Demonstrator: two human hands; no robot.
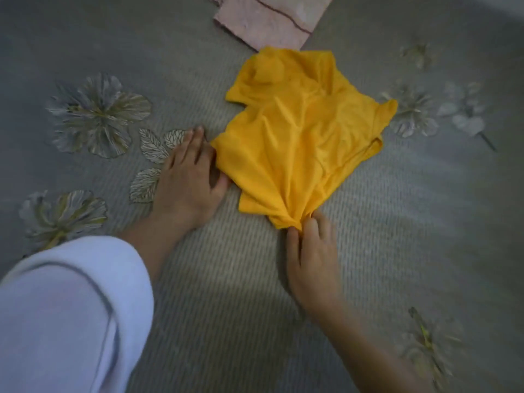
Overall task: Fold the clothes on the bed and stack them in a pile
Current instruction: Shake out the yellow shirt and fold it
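Your left hand (190,177) lies flat, fingers nearly straight, on the grey flowered bedspread (411,222), touching the left edge of the partly folded yellow shirt (300,137), while your right hand (312,259) pinches its bunched near corner, and a folded pink cloth (269,21) lies just beyond the shirt.

The bed (397,222), covered in grey ribbed fabric printed with leaves and flowers, carries a rumpled yellow shirt (300,137) at centre frame and a pink cloth (269,18) just beside it at the top edge.
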